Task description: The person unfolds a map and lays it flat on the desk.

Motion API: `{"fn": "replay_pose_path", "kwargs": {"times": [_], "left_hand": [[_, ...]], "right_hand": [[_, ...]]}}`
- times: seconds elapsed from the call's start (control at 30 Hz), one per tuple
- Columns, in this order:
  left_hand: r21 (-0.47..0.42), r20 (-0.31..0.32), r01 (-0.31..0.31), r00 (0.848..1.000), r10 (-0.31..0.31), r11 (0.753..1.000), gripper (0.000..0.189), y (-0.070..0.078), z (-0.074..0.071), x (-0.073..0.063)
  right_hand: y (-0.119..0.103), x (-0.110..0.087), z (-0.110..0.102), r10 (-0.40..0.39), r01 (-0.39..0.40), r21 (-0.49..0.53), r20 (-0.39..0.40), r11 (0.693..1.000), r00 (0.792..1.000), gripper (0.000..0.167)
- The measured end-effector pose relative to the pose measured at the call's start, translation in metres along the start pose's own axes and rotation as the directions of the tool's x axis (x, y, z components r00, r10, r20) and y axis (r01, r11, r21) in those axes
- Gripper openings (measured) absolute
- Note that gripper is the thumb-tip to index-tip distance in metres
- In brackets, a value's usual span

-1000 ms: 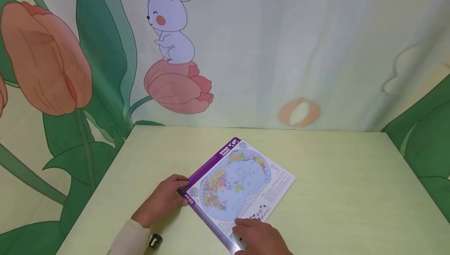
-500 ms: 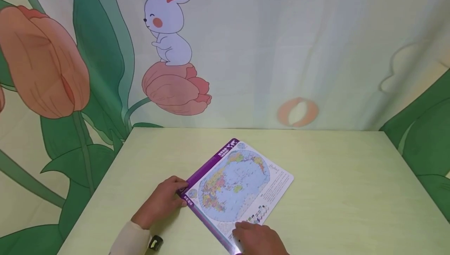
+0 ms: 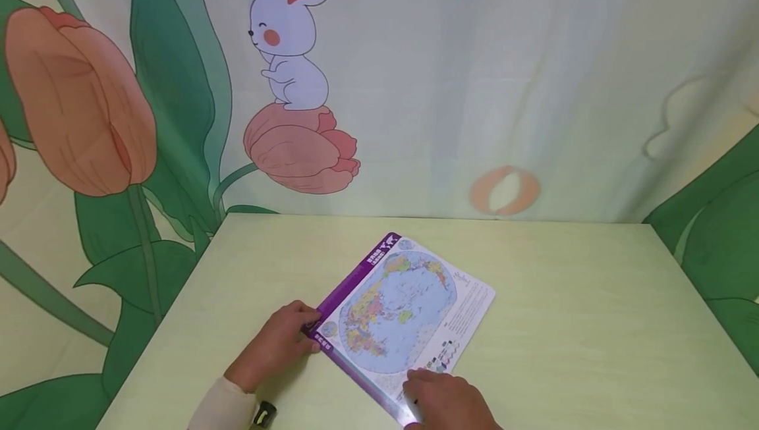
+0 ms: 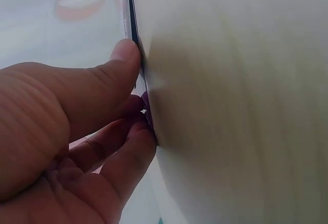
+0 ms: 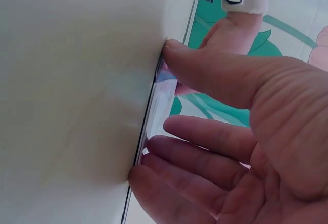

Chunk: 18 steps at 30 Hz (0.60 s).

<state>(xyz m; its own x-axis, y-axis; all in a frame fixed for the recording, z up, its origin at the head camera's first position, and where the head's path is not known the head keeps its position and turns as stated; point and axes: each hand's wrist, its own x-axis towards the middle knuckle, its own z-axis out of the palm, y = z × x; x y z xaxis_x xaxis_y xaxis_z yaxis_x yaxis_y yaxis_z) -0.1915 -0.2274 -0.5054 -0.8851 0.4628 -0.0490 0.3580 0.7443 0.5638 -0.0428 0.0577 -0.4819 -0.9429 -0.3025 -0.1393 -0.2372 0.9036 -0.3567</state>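
A thin world map board (image 3: 398,311) with a purple border lies slanted on the pale table in the head view. My left hand (image 3: 275,346) grips its left corner, thumb on the near edge and fingers on the far one. At the nearest corner, my right hand (image 3: 453,400) holds the board between thumb and fingers, covering part of the print. The left wrist view has the left thumb and fingertips (image 4: 138,131) close against the board's edge. In the right wrist view, the right thumb (image 5: 179,55) and fingers touch the board's thin side (image 5: 160,103) and the tabletop.
The pale yellow table (image 3: 581,324) extends to both sides of the board. Behind it hangs a cloth backdrop (image 3: 409,87) printed with a rabbit and tulips. A small black device (image 3: 265,413) sits at my left wrist.
The board has turned slightly counterclockwise: its near corner has swung a little right, its far corner a little left. Both hands have stayed at their corners and moved with it.
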Motion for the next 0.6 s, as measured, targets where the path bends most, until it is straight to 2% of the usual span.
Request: {"fn": "replay_pose_path", "kwargs": {"times": [0.07, 0.27, 0.5, 0.6], "left_hand": [[0.011, 0.008, -0.002, 1.000, 0.002, 1.000, 0.052, 0.002, 0.000, -0.002], [0.067, 0.019, -0.020, 1.000, 0.019, 0.998, 0.047, 0.011, 0.004, -0.010], [0.148, -0.008, -0.057, 0.998, 0.059, 0.987, 0.026, 0.026, 0.010, -0.023], [0.154, -0.002, -0.059, 0.998, 0.061, 0.986, 0.026, 0.034, 0.012, -0.030]], "right_hand": [[0.004, -0.001, -0.001, 0.004, -0.004, 0.006, -0.006, 1.000, 1.000, 0.031], [0.012, -0.003, -0.008, 0.047, -0.047, 0.028, 0.015, 0.998, 0.999, 0.029], [0.022, -0.007, -0.014, 0.115, -0.115, 0.020, -0.007, 0.993, 0.993, 0.047], [0.028, -0.009, -0.016, 0.149, -0.149, 0.036, -0.006, 0.988, 0.989, 0.054]]}}
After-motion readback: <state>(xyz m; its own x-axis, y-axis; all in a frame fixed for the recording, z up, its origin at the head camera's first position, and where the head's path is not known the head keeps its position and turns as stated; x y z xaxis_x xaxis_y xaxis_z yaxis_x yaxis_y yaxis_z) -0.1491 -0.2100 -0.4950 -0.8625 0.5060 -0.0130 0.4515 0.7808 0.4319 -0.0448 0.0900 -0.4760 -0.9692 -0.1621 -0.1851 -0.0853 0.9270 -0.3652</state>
